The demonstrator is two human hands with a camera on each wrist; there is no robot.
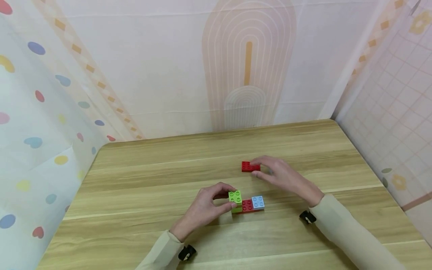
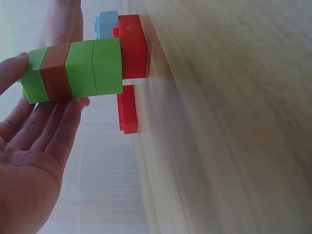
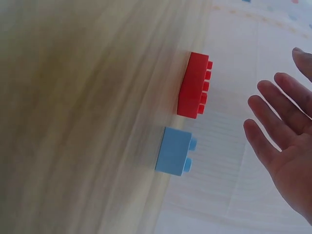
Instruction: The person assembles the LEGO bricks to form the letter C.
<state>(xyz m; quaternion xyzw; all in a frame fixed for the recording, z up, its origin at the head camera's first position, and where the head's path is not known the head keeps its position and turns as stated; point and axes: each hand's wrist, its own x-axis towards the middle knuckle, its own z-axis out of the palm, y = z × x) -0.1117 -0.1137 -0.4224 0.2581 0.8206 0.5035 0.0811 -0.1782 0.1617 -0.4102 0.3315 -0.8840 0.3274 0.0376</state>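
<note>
My left hand point(image 1: 206, 204) holds a stack of building bricks point(image 1: 235, 198) between thumb and fingers. In the left wrist view the stack point(image 2: 80, 70) is green at the top, then brown, then two greens. It stands at the left end of a red base brick point(image 1: 247, 205), with a light blue brick point(image 1: 258, 202) on the base's right end. Farther back, my right hand point(image 1: 280, 174) hovers over a loose red brick point(image 1: 246, 167), fingers extended. In the right wrist view a light blue brick point(image 3: 173, 151) sits beside that red brick point(image 3: 193, 85); the hand mostly hides it from the head view.
The bricks lie around the middle of a wooden table point(image 1: 152, 168). Behind the table hangs a patterned curtain point(image 1: 168, 67), and more printed cloth lines the left and right sides. Black straps point(image 1: 187, 252) show at both cuffs.
</note>
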